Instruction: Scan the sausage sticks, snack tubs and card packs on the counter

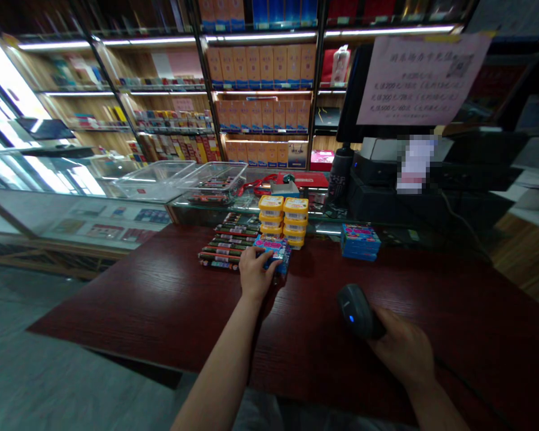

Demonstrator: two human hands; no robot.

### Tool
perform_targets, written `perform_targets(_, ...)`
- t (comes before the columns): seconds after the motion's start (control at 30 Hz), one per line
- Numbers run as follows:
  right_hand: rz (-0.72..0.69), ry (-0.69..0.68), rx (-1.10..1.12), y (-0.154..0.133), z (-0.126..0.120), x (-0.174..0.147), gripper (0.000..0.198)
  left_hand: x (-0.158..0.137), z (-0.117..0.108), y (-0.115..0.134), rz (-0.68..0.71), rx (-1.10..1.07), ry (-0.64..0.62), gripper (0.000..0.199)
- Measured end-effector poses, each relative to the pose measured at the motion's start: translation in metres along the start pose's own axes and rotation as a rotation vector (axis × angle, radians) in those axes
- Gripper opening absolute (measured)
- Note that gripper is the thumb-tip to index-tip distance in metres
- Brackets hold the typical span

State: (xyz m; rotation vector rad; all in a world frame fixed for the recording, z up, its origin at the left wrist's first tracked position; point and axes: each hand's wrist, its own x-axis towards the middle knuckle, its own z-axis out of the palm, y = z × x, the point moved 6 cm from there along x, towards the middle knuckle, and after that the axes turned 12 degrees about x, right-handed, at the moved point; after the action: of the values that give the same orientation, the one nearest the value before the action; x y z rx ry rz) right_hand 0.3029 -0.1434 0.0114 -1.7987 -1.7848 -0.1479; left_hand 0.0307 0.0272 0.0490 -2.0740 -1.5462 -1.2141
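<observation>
My left hand (254,270) reaches to a small stack of blue and pink printed boxes (275,246), its fingers and thumb closed on the near side of a box. To its left lie several rows of dark, slim stick-shaped packs (224,251). Just behind the boxes stand two stacks of yellow-lidded tubs (295,206). My right hand (402,344) grips a black barcode scanner (357,311) above the table, its blue light lit and its head tilted forward and left. A second stack of blue boxes (360,242) sits beyond the scanner.
The dark red wooden table (153,299) has its left edge beside the floor. Behind it, a glass counter holds clear plastic trays (215,179). A monitor (354,90) with a paper sign and black machines stand at the back right. The scanner's cable (471,389) runs along the right.
</observation>
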Motion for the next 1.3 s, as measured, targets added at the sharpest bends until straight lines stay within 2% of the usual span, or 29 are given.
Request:
perform_targets(0.4, 0.028, -0.056, -0.007, 0.0, 0.003, 0.003, 0.023, -0.002, -0.004, 0.008, 0.036, 0.036, -0.024, 0.023)
perform_targets(0.47, 0.042, -0.081, -0.002, -0.001, 0.003, 0.004, 0.023, -0.001, -0.006, 0.019, 0.084, 0.044, -0.011, 0.024)
perform_targets(0.57, 0.043, -0.113, 0.006, -0.002, 0.003, 0.006, 0.023, 0.002, -0.001, 0.047, 0.213, 0.009, -0.048, 0.025)
perform_targets(0.8, 0.142, -0.193, 0.051, 0.003, 0.01, 0.01, 0.024, 0.008, 0.046, 0.143, 0.603, -0.113, -0.406, 0.047)
perform_targets(1.0, 0.15, -0.198, 0.087, 0.004, 0.009, 0.011, 0.03, 0.031, 0.104, 0.206, 0.778, -0.058, -0.466, 0.05)
perform_targets(1.17, 0.128, -0.193, 0.135, 0.005, 0.01, 0.011, 0.026, 0.037, 0.136, 0.227, 0.82, 0.04, -0.495, 0.053)
perform_targets(1.3, 0.121, -0.181, 0.141, 0.006, 0.011, 0.011, 0.028, 0.039, 0.135, 0.227, 0.811, 0.094, -0.411, 0.037)
